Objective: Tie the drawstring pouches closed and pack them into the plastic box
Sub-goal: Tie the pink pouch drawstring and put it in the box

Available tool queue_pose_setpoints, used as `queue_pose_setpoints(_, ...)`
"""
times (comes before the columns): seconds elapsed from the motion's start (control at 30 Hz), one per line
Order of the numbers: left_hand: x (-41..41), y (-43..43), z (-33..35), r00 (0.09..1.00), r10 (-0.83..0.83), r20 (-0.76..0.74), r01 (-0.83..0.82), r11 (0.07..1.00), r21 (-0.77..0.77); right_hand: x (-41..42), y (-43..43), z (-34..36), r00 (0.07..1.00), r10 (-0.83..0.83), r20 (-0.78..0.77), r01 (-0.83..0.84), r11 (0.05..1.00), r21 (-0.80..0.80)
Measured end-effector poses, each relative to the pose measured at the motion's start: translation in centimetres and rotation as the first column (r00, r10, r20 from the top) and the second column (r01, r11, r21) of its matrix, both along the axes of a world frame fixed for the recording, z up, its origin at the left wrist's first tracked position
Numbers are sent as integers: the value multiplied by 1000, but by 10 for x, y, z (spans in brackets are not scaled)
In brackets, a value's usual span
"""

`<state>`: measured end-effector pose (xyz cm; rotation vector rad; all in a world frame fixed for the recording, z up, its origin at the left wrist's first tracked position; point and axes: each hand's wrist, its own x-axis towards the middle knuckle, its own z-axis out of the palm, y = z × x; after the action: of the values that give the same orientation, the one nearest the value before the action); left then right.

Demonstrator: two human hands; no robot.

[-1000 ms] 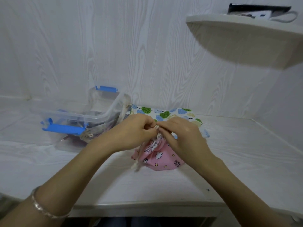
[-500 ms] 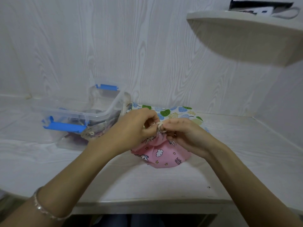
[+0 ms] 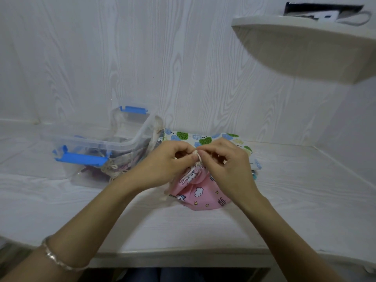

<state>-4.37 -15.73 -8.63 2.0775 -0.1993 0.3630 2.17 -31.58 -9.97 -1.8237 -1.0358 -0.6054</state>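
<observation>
A pink drawstring pouch with clouds, stars and a unicorn print sits on the white table, its mouth gathered at the top. My left hand and my right hand meet above it, and each pinches the cream drawstring at the pouch's neck. Left of my hands stands the clear plastic box with blue latches, holding several packed pouches whose cords hang over its rim. Behind my hands lies a white pouch printed with green and blue leaves, partly hidden.
A rounded wall shelf juts out at the upper right with a dark flat item on it. The white table runs into a corner at the right, and its front edge lies near me. My left wrist wears a silver bracelet.
My right hand has shifted slightly up and over the pouch's neck while both hands keep working the cord. The pouch's loose cord end shows again at its lower left.
</observation>
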Motion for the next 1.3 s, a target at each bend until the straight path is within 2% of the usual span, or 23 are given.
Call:
queue_pose_setpoints(0.1, 0, 2, 0, 1000, -7, -30, 5, 998, -70, -2, -4, 1, 995, 61, -84, -66, 996, -54)
queue_pose_setpoints(0.3, 0, 3, 2, 996, -67, -63, 61, 993, -97, 6, -8, 1, 999, 38, -7, -38, 996, -78)
queue_pose_setpoints(0.43, 2, 4, 1, 998, -28, -51, 26, 999, -47, 10, -14, 8, 995, -45, 88, 66, 965, -255)
queue_pose_setpoints(0.5, 3, 3, 1, 999, 3, -35, -4, 1000, -25, 11, -17, 11, 995, -60, 78, 83, 938, -337)
queue_pose_setpoints(0.6, 2, 2, 4, 999, 31, -17, -31, 999, 23, 8, -19, 16, 998, -38, -52, 16, 926, -378)
queue_pose_setpoints(0.73, -2, 4, 5, 997, 74, 37, -79, 982, 172, 13, -28, 22, 935, 7, -355, -113, 953, -279)
queue_pose_setpoints(0.83, -5, 11, 4, 977, 154, 145, -199, 900, 387, 19, -41, 23, 943, 21, -332, -155, 910, -384)
queue_pose_setpoints(0.9, -7, 11, 2, 932, 185, 313, -333, 780, 530, 21, -46, 20, 955, 19, -295, -156, 881, -446)
queue_pose_setpoints(0.97, -8, 5, -4, 851, 182, 493, -477, 662, 579, 20, -46, 18, 953, 42, -300, -177, 880, -441)
queue_pose_setpoints(1.0, -10, -1, -8, 831, 214, 513, -513, 651, 560, 19, -45, 17, 943, 59, -326, -201, 883, -423)
queue_pose_setpoints(1.13, -10, -16, -25, 869, 351, 347, -482, 760, 437, 17, -38, 23, 873, 70, -483, -244, 920, -307)
queue_pose_setpoints(1.23, -7, -23, -27, 896, 341, 285, -428, 835, 346, 21, -24, 31, 910, -55, -410, -105, 928, -358)
queue_pose_setpoints(1.3, -6, -25, -29, 905, 341, 254, -411, 857, 313, 24, -15, 36, 927, -147, -345, -42, 873, -485)
